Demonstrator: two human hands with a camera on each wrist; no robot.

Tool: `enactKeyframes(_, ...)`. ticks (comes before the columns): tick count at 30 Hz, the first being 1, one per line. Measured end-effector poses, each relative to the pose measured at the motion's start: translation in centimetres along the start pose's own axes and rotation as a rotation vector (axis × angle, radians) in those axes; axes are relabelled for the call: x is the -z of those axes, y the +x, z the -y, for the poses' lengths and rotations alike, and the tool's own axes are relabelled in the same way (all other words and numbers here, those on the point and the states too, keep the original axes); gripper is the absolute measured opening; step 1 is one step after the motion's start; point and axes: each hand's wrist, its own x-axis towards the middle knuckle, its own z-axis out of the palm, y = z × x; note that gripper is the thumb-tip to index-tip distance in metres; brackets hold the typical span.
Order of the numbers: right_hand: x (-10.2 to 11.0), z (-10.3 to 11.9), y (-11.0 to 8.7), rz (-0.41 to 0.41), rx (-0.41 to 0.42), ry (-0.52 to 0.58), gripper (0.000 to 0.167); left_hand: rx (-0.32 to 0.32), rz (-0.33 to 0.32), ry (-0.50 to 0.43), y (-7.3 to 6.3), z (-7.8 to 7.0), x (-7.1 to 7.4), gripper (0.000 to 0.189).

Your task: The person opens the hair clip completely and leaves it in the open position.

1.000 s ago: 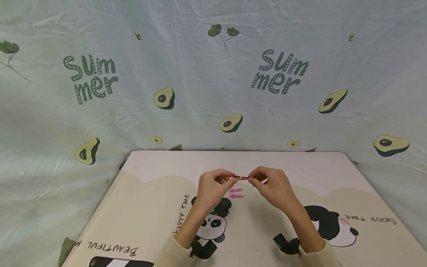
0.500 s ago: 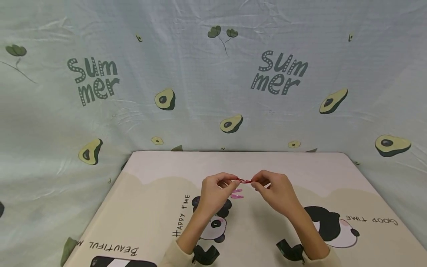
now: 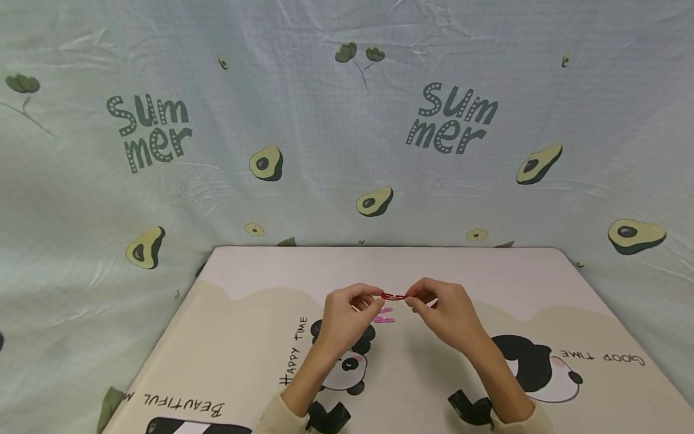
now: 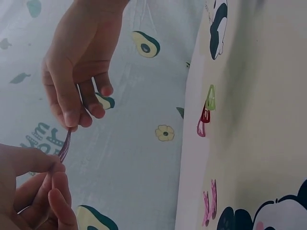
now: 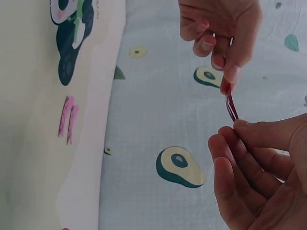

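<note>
A red snap hair clip (image 3: 393,296) is stretched level between both hands above the table. My left hand (image 3: 349,316) pinches one end of it between thumb and fingertips. At the other end, the thumb and index finger of my right hand (image 3: 446,313) pinch it. Both wrist views show the hair clip (image 4: 65,146) slightly bowed, with narrow gaps between its strips. Two pink hair clips (image 3: 384,320) lie on the table just below the hands, partly covered by the left hand in the head view.
In the left wrist view a green hair clip (image 4: 210,98), a red one (image 4: 206,115) and a pink one (image 4: 201,127) lie close together on the table. The table (image 3: 244,337) has a cartoon-printed cover. Behind it hangs a pale cloth (image 3: 325,120) with avocado prints.
Both hands have sunk slightly toward the table with the red hair clip, and hide more of the pink hair clips. The pinch at both ends stays the same.
</note>
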Motion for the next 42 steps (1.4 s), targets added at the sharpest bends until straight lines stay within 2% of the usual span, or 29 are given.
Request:
enactKeyframes(9,-0.3,0.1,-0.3,-0.002,0.013,-0.011,0.005,-0.059,-0.005,0.054,-0.3,0.4,0.0,0.009)
enactKeyframes(24,-0.8,0.2,-0.4,-0.025,0.022,-0.017,0.005,-0.072,-0.03,-0.005,-0.5,0.6,0.0,0.015)
enactKeyframes(31,-0.9,0.1,-0.5,-0.005,0.018,0.024,0.005,-0.077,-0.026,-0.005,-0.5,1.0,0.0,0.013)
enactKeyframes(42,-0.7,-0.5,-0.4,-0.031,0.082,0.048,0.004,-0.052,0.008,-0.022,-0.4,1.1,-0.1,0.006)
